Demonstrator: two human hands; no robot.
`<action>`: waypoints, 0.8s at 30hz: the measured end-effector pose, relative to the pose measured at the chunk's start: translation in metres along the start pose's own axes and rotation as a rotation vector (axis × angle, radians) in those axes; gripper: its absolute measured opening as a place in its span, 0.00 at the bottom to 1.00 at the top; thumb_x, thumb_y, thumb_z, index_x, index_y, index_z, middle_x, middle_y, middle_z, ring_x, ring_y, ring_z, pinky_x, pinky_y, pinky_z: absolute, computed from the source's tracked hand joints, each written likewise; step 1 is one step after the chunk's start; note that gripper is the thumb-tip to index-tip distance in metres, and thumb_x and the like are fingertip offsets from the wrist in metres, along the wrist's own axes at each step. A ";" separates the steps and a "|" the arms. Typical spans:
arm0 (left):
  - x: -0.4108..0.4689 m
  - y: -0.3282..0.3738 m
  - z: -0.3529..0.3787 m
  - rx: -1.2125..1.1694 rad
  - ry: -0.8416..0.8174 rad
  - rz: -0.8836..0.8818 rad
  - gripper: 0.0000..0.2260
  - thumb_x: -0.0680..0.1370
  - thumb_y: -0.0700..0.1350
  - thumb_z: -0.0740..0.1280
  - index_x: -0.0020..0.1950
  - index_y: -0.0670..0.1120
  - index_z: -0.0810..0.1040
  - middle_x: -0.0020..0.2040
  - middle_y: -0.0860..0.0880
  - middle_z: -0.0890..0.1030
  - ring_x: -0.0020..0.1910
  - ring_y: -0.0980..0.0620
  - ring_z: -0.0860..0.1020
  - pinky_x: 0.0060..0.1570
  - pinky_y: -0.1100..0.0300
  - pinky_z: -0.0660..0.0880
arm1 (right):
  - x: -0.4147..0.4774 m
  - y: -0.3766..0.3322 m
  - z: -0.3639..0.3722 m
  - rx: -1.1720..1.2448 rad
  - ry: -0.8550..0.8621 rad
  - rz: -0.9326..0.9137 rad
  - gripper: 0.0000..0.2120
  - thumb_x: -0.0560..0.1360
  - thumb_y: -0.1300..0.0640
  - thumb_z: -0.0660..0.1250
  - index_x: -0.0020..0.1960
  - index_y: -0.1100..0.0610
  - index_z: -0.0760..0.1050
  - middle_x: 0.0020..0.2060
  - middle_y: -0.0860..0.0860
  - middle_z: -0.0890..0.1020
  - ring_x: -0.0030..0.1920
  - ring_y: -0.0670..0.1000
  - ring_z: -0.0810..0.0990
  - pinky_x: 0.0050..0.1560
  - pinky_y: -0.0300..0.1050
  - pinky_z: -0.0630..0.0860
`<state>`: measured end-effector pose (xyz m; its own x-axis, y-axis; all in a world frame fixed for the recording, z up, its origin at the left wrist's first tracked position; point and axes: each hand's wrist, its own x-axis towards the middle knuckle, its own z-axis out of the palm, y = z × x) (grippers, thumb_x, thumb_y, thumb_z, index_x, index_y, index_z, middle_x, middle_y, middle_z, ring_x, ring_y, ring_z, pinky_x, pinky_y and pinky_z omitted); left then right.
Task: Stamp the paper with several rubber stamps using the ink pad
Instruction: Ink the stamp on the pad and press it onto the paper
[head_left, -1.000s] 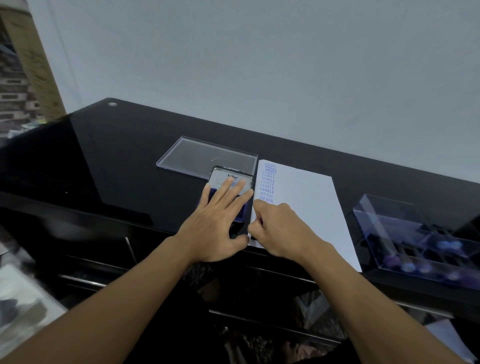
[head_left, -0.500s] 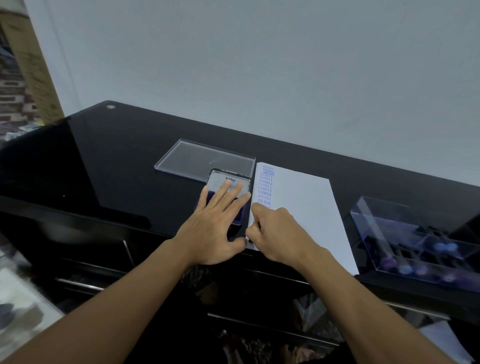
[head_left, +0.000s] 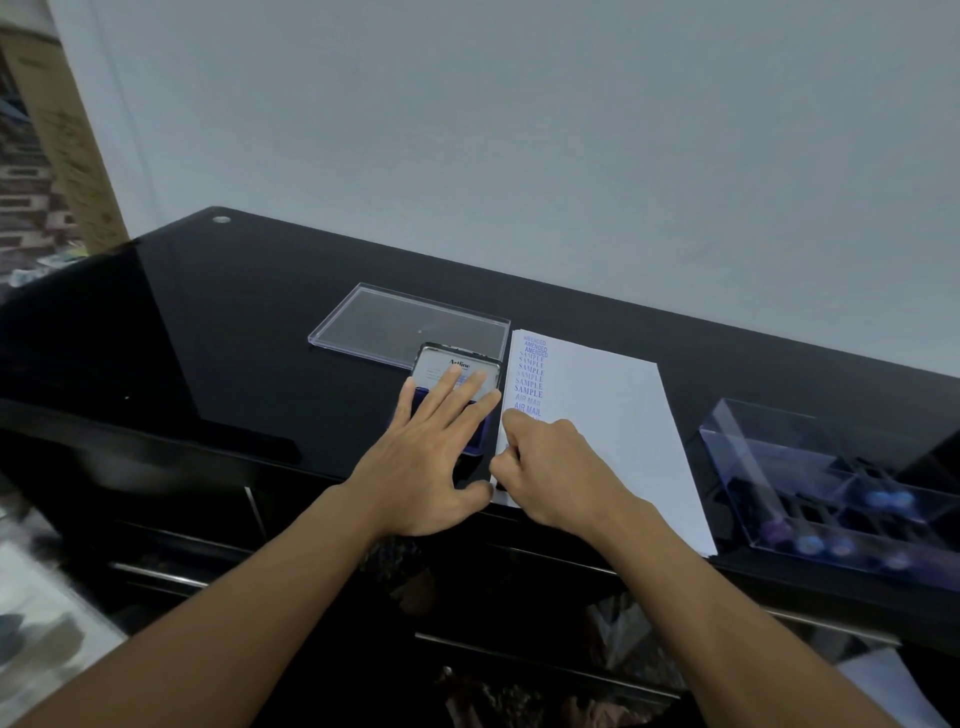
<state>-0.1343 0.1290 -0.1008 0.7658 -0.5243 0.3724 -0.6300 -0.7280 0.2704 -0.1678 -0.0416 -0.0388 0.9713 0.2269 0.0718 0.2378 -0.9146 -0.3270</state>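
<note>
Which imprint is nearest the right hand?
The lower AIR MAIL imprint, just above the right hand; SAMPLE rows and AMENDED rows sit farther up.

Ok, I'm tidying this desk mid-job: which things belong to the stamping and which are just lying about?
In use: ink pad under left hand; paper under right hand; clear box of stamps.
Lying about: clear lid behind the pad.
</note>
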 end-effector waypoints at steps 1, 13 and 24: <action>0.000 0.000 0.000 0.000 -0.001 0.000 0.38 0.76 0.60 0.62 0.82 0.50 0.52 0.83 0.52 0.46 0.80 0.55 0.35 0.77 0.38 0.39 | 0.000 0.000 0.000 0.002 0.002 0.004 0.16 0.77 0.56 0.59 0.35 0.48 0.56 0.31 0.49 0.69 0.31 0.49 0.67 0.29 0.44 0.58; 0.001 0.000 -0.001 -0.005 -0.014 0.002 0.39 0.76 0.61 0.62 0.82 0.51 0.51 0.83 0.53 0.44 0.80 0.55 0.35 0.77 0.37 0.39 | 0.000 0.000 -0.002 0.000 -0.016 -0.015 0.16 0.77 0.57 0.60 0.35 0.48 0.56 0.30 0.49 0.69 0.31 0.49 0.66 0.29 0.43 0.57; 0.002 0.001 -0.002 -0.006 -0.013 0.000 0.38 0.76 0.60 0.62 0.82 0.51 0.51 0.83 0.52 0.45 0.80 0.55 0.35 0.77 0.38 0.40 | 0.001 0.003 -0.003 0.024 -0.030 -0.044 0.15 0.77 0.58 0.60 0.36 0.48 0.57 0.31 0.50 0.70 0.31 0.50 0.67 0.30 0.44 0.59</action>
<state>-0.1336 0.1282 -0.0984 0.7676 -0.5300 0.3604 -0.6305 -0.7256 0.2757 -0.1665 -0.0451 -0.0374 0.9591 0.2768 0.0586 0.2796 -0.8954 -0.3465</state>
